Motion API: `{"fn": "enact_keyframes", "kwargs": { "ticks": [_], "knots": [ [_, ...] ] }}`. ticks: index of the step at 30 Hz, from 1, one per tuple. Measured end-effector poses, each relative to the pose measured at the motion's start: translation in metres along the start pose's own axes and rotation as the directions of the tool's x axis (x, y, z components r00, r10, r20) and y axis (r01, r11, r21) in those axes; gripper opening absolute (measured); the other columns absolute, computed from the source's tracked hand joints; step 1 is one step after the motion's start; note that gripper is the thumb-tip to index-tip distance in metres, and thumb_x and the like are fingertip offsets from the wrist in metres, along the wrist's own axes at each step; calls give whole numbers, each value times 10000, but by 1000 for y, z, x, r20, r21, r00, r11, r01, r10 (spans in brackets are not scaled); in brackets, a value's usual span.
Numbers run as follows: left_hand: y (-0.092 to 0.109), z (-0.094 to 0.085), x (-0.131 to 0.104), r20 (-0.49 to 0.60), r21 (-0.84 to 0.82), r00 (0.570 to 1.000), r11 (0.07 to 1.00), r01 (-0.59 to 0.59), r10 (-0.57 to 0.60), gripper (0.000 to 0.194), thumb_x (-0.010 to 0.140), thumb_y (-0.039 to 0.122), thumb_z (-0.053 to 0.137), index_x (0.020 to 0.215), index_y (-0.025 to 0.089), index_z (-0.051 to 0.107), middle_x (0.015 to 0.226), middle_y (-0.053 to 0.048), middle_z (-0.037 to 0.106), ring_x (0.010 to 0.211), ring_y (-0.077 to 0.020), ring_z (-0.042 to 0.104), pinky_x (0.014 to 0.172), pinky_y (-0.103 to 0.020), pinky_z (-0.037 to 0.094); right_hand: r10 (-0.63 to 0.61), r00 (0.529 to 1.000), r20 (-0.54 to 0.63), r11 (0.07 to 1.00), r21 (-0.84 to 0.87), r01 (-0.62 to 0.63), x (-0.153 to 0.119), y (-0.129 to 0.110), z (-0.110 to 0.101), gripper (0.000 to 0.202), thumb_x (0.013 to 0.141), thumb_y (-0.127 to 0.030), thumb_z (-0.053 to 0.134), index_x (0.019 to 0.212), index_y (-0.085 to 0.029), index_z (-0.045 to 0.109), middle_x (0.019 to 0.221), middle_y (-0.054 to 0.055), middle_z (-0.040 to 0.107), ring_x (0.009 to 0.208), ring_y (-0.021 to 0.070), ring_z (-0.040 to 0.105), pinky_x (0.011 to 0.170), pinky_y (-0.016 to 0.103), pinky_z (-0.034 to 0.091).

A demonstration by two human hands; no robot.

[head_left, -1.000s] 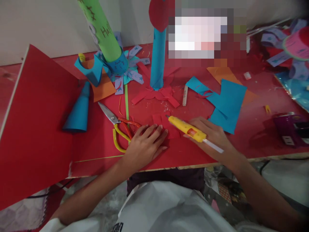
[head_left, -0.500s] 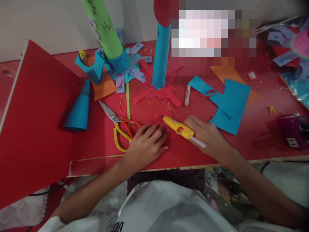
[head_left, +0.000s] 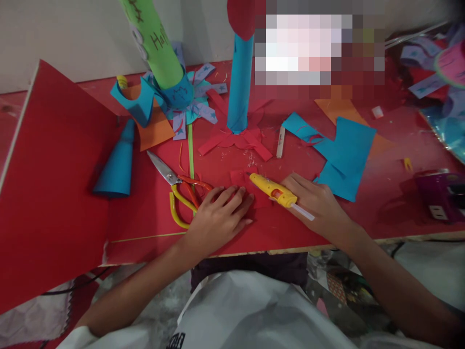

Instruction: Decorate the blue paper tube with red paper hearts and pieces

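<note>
My right hand [head_left: 310, 198] is closed around a yellow glue gun [head_left: 271, 188], its nozzle pointing left and a white glue stick jutting from its back. Just left of the nozzle lies a red paper piece [head_left: 238, 178], hard to tell from the red table. My left hand [head_left: 220, 213] rests on that paper with its fingers laid out, pressing it down. Scissors [head_left: 165, 169] with orange and yellow handles lie beside my left hand, one handle partly under the fingers. Behind the hands, a blue paper tube [head_left: 240, 87] stands upright on a red petal-shaped base [head_left: 254, 143].
A green tube [head_left: 160, 53] leans at the back. Blue paper cone [head_left: 118, 165] and red upright board [head_left: 54, 184] stand left. Blue paper sheets [head_left: 348, 160], an orange sheet [head_left: 337, 109], a small pale stick [head_left: 280, 143] and a purple device [head_left: 439, 196] lie right.
The glue gun's nozzle has shifted slightly right, away from the red paper's middle. My left hand stays in place on the paper.
</note>
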State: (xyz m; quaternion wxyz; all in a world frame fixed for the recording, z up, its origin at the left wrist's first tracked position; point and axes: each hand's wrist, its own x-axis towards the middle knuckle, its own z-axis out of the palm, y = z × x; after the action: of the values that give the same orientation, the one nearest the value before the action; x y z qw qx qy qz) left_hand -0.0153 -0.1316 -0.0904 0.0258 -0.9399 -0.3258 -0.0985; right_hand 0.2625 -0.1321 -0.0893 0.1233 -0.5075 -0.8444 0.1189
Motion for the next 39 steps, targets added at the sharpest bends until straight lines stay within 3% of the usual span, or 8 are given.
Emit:
{"fn": "enact_keyframes", "kwargs": {
  "ticks": [4,11,22,39],
  "knots": [
    [0,1,-1,18,2,1000,1000,5,-5,418,1100,439,557,1413,189,676,1387,-79,738,1270,-260,674,1096,-452,516,7,999,41,1000,1,-7,-1,-2,-6,140,1041,-225,436,944,-221,536,898,75,650,734,208,610,612,334,330],
    [0,3,-3,13,22,1000,1000,-3,3,442,1101,451,551,1436,184,661,1416,-88,723,1260,-269,676,1102,-460,513,26,1000,6,982,185,-27,2,-7,-5,82,1064,-259,485,1020,-229,547,988,84,693,853,223,677,663,328,414],
    [0,2,-1,27,7,1000,1000,3,-3,436,1100,445,551,1427,180,666,1408,-82,724,1256,-267,674,1090,-461,521,32,999,8,997,64,-32,3,-5,-1,116,1047,-280,479,949,-235,521,909,63,652,751,206,619,607,329,314],
    [1,3,-3,45,-2,999,1000,8,-8,445,1094,447,563,1445,192,659,1433,-100,707,1269,-269,666,1107,-464,513,30,999,13,999,28,-31,7,-5,0,129,1045,-283,495,929,-232,519,884,53,637,732,198,598,603,318,290]
  ]
}}
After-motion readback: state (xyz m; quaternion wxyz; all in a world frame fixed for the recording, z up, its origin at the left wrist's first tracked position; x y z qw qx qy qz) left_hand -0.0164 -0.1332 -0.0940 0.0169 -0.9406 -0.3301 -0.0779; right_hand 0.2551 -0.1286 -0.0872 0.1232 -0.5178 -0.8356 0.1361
